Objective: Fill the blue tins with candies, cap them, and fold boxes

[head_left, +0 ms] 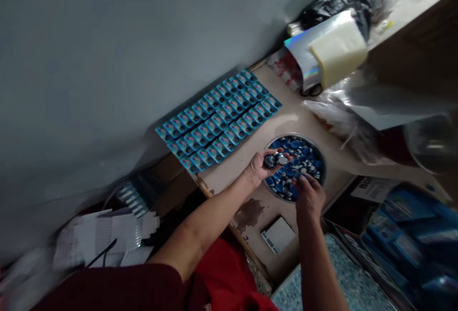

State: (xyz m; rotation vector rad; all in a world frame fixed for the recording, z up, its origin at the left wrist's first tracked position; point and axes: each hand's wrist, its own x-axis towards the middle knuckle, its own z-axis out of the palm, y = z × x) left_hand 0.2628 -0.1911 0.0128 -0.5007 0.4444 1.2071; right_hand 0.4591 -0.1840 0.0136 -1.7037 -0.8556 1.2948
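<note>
Hands at work over metal dish on table, dish filled with small blue and silver caps. Left hand: at dish's left rim, fingers curled round few round pieces. Right hand: palm down, fingertips among caps at near rim; pinch cannot be told. Blue cards in rows beyond dish. Flat white device near right forearm.

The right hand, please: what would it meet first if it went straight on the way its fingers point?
The right hand points into the round metal dish, so it would first meet the blue and silver caps piled there; it may already touch them.
</note>
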